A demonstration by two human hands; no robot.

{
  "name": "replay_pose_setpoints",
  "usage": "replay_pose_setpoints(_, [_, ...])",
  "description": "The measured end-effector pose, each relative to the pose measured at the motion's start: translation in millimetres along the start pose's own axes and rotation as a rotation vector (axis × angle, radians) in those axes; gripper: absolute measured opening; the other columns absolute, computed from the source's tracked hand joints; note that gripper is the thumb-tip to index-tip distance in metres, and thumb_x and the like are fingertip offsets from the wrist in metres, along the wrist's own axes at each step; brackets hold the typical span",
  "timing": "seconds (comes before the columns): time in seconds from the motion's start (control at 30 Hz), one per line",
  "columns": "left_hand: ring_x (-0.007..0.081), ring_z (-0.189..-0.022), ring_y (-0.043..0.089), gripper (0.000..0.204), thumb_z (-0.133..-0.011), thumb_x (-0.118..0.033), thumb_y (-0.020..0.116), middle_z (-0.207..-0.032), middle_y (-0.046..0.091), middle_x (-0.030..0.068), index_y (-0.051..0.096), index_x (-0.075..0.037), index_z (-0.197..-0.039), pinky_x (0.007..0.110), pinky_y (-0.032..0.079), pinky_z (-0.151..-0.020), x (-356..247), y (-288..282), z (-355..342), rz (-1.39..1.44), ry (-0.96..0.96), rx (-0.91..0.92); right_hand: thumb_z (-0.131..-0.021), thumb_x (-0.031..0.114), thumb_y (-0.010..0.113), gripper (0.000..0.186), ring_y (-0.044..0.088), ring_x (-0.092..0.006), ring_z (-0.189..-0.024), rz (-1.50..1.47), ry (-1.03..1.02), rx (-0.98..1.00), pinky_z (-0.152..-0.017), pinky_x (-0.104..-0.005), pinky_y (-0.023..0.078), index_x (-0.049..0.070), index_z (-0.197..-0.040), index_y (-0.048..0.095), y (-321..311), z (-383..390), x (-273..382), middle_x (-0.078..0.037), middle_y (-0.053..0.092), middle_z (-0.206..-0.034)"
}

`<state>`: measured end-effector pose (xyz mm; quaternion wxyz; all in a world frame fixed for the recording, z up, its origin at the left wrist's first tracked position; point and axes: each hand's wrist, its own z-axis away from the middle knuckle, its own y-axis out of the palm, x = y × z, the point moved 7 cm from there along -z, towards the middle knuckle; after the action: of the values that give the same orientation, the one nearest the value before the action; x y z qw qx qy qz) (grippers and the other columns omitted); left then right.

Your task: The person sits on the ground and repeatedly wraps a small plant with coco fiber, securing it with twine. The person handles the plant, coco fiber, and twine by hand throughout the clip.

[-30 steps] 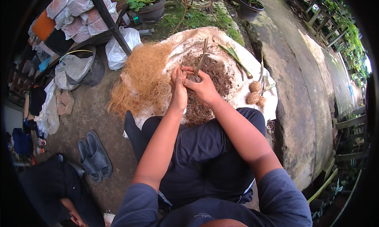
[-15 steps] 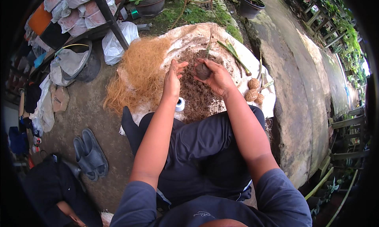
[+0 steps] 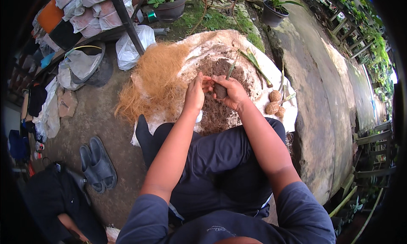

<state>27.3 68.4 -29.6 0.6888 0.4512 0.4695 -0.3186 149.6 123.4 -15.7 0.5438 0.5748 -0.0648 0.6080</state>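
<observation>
A dark ball of soil [image 3: 220, 91] with an upright green leaf cutting [image 3: 231, 69] sits between my hands, above a white sack sheet. My right hand [image 3: 235, 93] is closed around the ball's right side, thumb across its top. Against its left side curl the fingers of my left hand [image 3: 196, 93], close to the right thumb; their exact contact is partly hidden. Loose dark soil [image 3: 214, 116] lies below. A white thread spool [image 3: 199, 116] is half hidden by my left wrist. Several brown fibre-wrapped balls [image 3: 273, 103], some with leaves, rest to the right.
Orange-brown fibre [image 3: 159, 70] is heaped on the sheet's left. Cut green leaves [image 3: 256, 65] lie at its far right. Potted plants [image 3: 273, 12] stand beyond, and a black bucket [image 3: 97, 68] and grey sandals [image 3: 98, 165] are left. Another person [image 3: 63, 201] sits at lower left.
My left hand has moved right, from apart to up against the soil ball. My right hand and the ball have come slightly nearer, and the leaf cutting now leans more to the right.
</observation>
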Motion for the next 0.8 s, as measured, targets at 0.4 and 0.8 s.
replay_pose_setpoints(0.4, [0.0261,-0.107,0.067,0.057,-0.109,-0.05,0.044,-0.121,0.069,0.0162,0.061,0.002,-0.124,0.041,0.057,-0.091,-3,0,4,0.031,-0.064,0.05,-0.098,0.041,0.063,0.041,0.066,-0.0261,-0.076,0.126,-0.076,-0.112,-0.066,-0.0397,0.052,-0.001,-0.102,0.062,-28,-6,15,-0.017,0.067,-0.089])
replay_pose_setpoints(0.8, [0.0154,-0.068,0.067,0.021,-0.095,-0.019,0.075,-0.095,0.067,0.006,0.058,-0.01,-0.102,0.028,0.05,-0.052,4,-39,0,0.194,-0.217,-0.131,-0.106,0.03,0.059,0.031,0.069,-0.0206,-0.079,0.431,-0.137,-0.371,-0.073,-0.0357,0.061,-0.001,-0.105,0.061,-76,12,65,-0.014,0.07,-0.095])
